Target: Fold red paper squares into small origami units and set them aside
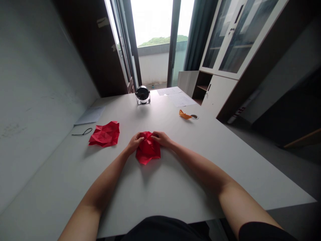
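Observation:
A sheet of red paper (148,151), creased and partly folded, is in front of me at the middle of the table. My left hand (135,142) grips its upper left side, the thumb pressing on top. On the upper right side my right hand (162,138) pinches the same paper, thumb also on top. The two thumbs lie close together near the paper's far part. The fingers beneath the paper are hidden. To the left lies a second creased red sheet (105,134), partly opened out and untouched by either hand.
A small black and silver fan (142,94) stands at the back of the white table (173,187). An orange folded paper boat (185,114) sits by a tape roll (194,117) on the right. A black cable tie (82,132) and white papers (89,115) lie at left.

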Available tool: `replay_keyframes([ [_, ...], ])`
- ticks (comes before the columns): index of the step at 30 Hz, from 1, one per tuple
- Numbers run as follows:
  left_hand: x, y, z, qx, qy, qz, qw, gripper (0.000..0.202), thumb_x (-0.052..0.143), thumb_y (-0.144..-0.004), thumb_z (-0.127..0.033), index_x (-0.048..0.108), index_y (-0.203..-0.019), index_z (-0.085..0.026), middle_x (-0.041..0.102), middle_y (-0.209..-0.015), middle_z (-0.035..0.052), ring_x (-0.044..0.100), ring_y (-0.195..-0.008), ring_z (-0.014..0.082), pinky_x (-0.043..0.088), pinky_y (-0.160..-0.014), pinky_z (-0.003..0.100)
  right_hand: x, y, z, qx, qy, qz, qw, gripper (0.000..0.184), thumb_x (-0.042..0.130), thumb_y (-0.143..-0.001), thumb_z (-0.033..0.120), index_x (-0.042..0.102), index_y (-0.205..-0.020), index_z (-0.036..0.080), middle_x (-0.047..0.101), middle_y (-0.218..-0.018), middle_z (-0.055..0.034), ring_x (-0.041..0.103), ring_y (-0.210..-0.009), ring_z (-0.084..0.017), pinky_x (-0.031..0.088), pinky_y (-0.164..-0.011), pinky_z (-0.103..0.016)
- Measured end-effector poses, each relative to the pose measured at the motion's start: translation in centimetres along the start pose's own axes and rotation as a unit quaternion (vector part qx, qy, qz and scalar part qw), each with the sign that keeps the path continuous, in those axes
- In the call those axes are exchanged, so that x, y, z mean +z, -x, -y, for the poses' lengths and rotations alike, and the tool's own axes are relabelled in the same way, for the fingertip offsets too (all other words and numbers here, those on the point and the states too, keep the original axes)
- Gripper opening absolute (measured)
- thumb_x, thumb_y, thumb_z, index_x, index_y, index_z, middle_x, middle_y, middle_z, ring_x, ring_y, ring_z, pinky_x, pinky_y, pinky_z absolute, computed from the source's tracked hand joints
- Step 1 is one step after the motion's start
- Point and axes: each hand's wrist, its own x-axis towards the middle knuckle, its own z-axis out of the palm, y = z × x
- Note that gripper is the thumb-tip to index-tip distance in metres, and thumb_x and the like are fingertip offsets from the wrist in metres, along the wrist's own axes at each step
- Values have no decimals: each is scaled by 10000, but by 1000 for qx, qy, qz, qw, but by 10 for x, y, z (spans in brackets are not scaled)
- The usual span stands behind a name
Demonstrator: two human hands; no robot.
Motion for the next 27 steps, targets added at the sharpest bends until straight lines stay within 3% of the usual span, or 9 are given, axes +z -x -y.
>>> replay_keyframes([
  [27,-1,0,4,0,12,3,1000,322,718,-798,-356,672,-1048,-159,711,-1003,76,645,-929,232,506,-838,340,-3,2,2,-11,7,1,1000,299,551,-886,454,660,-859,178,632,-727,10,495,-641,-127,357,-614,-250],
])
